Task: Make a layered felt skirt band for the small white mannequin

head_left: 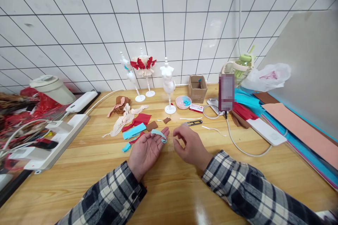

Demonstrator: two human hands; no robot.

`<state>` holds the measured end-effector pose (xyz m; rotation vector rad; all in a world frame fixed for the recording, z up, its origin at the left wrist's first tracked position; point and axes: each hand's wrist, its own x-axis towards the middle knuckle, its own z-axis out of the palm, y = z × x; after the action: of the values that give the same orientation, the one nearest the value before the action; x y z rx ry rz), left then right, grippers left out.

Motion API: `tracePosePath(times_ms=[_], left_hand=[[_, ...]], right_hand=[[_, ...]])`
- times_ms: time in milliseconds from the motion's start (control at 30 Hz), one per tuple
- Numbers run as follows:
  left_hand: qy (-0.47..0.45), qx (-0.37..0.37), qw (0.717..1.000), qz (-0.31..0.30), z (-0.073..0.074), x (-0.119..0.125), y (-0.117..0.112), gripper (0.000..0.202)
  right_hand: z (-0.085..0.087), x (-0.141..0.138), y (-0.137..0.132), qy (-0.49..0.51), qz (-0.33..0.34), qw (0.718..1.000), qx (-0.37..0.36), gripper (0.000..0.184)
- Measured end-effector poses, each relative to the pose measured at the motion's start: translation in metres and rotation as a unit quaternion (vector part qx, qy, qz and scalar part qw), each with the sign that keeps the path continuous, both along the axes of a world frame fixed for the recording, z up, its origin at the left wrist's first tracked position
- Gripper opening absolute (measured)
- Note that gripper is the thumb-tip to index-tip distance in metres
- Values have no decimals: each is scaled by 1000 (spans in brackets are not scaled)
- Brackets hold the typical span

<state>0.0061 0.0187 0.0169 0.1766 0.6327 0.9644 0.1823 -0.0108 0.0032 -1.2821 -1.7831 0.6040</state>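
A pale wooden surface [169, 197] stretches in front of me to a white tiled wall. My two bare hands, in plaid sleeves, are near its middle. My left hand [144, 153] lies palm up, fingers extended and loosely spread; my right hand [192, 147] is just beside it, fingers curled, thumb apart from the forefinger, with nothing visible in its grasp. Beyond them stand three small white dress forms, which suggest work partway along: the middle-rear form [144, 66] wears cream and red ruffles, the left form [131, 75] bears only a touch of blue, and the nearest form [168, 77] looks bare. Beyond my left hand lie flat cut pieces: a red piece [141, 119], a blue piece [134, 132] and a brown piece [152, 126]. A pink bowl [178, 105] holds crumpled blue scraps, and dark thread snips [195, 123] lie just past my right hand. Smallest is a narrow pale-blue strip [157, 133], curved across the fingers of my left hand, apart from my right hand and seemingly unattached to any form.
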Motion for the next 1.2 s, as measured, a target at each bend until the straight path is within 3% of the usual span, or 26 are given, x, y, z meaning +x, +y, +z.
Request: tracePosePath(times_ms=[67,167,400,500,633,767,933,1067,1200], left_hand=[[8,-3,1000,-3,0,2,-1,20],[14,1,1000,-4,-1,3,-2,21],[22,7,1000,-15,-2,3,-2,24],[21,11,1000,-20,-3,3,-2,24],[-2,22,999,-47,-2,2,-3,26],[-13,43,996,-74,-2,2,-5,28],[-15,59,992,-108,-7,1,-7,29],[-10,66,991,-114,-10,0,-4,30],[3,62,993,-97,-11,-4,2,28]], right_hand=[[5,0,-5,-92,39,993,66,14],[8,-1,-9,-159,57,982,80,18],[4,1,-13,-187,44,974,123,19],[3,1,-16,-191,71,971,127,21],[3,-1,-13,-69,62,992,85,31],[-6,-1,3,74,54,995,-34,32],[-14,1,14,211,149,946,-194,45],[-5,4,10,317,191,904,-216,36],[3,9,9,331,221,885,-241,32]])
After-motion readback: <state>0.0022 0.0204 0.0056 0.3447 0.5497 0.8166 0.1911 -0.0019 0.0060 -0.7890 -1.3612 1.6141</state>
